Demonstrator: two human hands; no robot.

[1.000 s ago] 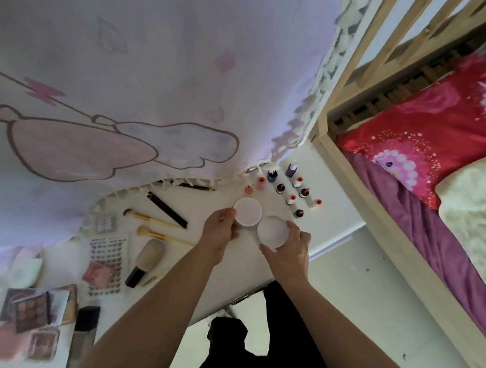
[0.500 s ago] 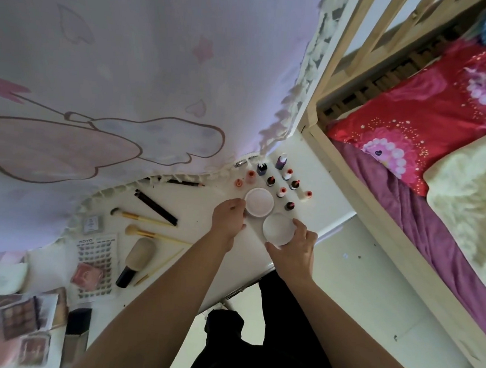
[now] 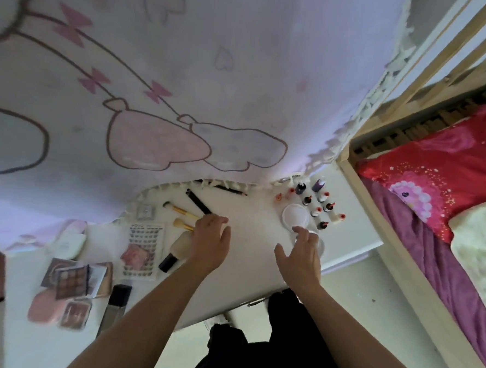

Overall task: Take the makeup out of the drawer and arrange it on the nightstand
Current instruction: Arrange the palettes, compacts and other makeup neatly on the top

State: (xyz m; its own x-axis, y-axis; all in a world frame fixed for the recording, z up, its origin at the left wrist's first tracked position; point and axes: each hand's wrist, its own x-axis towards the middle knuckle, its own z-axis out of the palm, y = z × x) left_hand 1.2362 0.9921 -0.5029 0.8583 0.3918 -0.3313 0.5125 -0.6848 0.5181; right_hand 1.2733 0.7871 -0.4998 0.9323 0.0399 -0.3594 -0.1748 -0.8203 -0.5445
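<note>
The white nightstand (image 3: 248, 258) carries makeup. Two round white jars sit at its right: one (image 3: 295, 216) stands free, the other (image 3: 319, 244) is partly hidden under my right hand (image 3: 301, 255), whose fingers are spread above it. Several small nail polish bottles (image 3: 317, 201) stand beyond the jars. My left hand (image 3: 211, 243) hovers open over the gold-handled brushes (image 3: 182, 210) and a big powder brush (image 3: 176, 251). An eyeshadow palette (image 3: 72, 280), a sticker sheet (image 3: 144, 249) and a dark foundation bottle (image 3: 115, 305) lie at the left.
A pink-printed white curtain (image 3: 185, 80) hangs over the back of the nightstand. A wooden bed frame (image 3: 382, 220) with a red pillow (image 3: 436, 173) and purple sheet stands on the right. My dark-clothed legs are below the nightstand's front edge.
Both hands have let go of the two white jars. My left hand moved left toward the brushes, and my right hand lifted with fingers spread. The camera tilted.
</note>
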